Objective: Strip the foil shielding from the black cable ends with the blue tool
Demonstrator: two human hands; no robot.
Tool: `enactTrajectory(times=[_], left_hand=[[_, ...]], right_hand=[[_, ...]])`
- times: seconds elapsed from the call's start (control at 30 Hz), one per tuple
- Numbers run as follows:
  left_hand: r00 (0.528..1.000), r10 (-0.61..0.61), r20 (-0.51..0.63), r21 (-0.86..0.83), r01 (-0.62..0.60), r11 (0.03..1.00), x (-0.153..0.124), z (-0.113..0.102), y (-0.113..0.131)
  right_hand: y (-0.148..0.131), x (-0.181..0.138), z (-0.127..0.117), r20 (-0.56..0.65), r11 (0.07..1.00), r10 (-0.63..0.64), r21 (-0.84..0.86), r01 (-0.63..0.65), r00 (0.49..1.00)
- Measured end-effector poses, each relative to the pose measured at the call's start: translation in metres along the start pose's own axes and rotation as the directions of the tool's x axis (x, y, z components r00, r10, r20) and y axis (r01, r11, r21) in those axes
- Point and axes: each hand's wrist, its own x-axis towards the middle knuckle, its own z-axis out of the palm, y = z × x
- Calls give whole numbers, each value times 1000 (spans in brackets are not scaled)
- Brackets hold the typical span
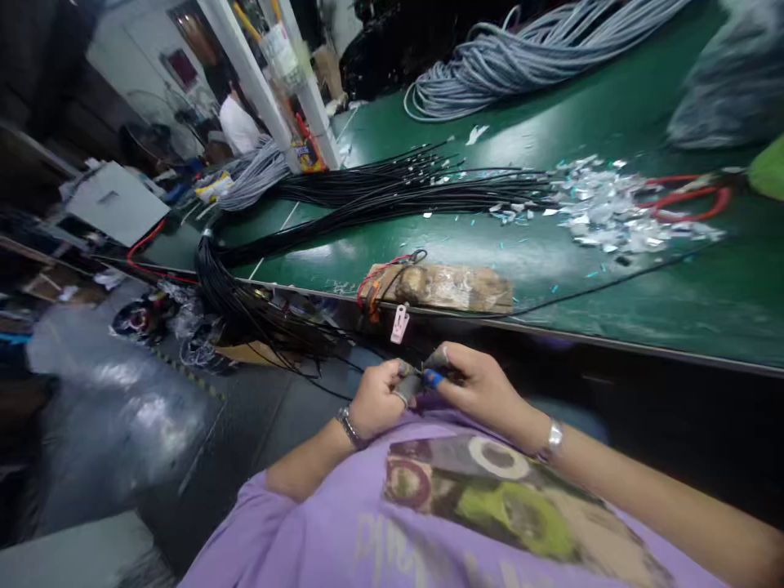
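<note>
Both my hands meet close to my chest, just below the edge of the green table [643, 286]. My left hand [380, 400] is closed in a pinch, with grey covers on the fingertips, on the end of a thin black wire [612, 282] that runs up over the table edge. My right hand [481, 384] is closed too, pinching the same wire end, with a blue tip showing between its fingers. A thick bundle of black wires [380, 196] lies across the table and hangs off its edge to my left.
A worn wooden block [453, 286] with red string and a pink tag sits at the table edge. Silvery scraps [606, 212] and red-handled scissors [692, 196] lie to the right. Grey cable coils [520, 57] lie at the back. A person in white sits far left.
</note>
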Motion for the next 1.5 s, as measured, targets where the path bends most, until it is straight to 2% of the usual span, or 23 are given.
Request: enactTrajectory(times=[0.13, 0.23, 0.37, 0.8, 1.2, 1.5], left_hand=[[996, -88, 7, -67, 89, 994, 1, -2, 1], [993, -115, 17, -122, 116, 986, 1, -4, 3], [993, -120, 14, -169, 121, 978, 2, -4, 4], [993, -104, 50, -187, 112, 976, 1, -4, 1], [979, -154, 136, -248, 184, 951, 2, -4, 6], [982, -143, 122, -221, 167, 961, 2, -4, 8]], right_hand=[[3, 0, 0, 14, 982, 139, 128, -140, 990], [6, 0, -1, 56, 922, 280, 263, -284, 958], [10, -2, 0, 128, 855, 338, 371, -362, 932], [12, -2, 3, 150, 837, 330, 411, -362, 932], [8, -1, 0, 113, 868, 302, 376, -323, 946], [6, 0, -2, 113, 872, 330, 344, -349, 937]])
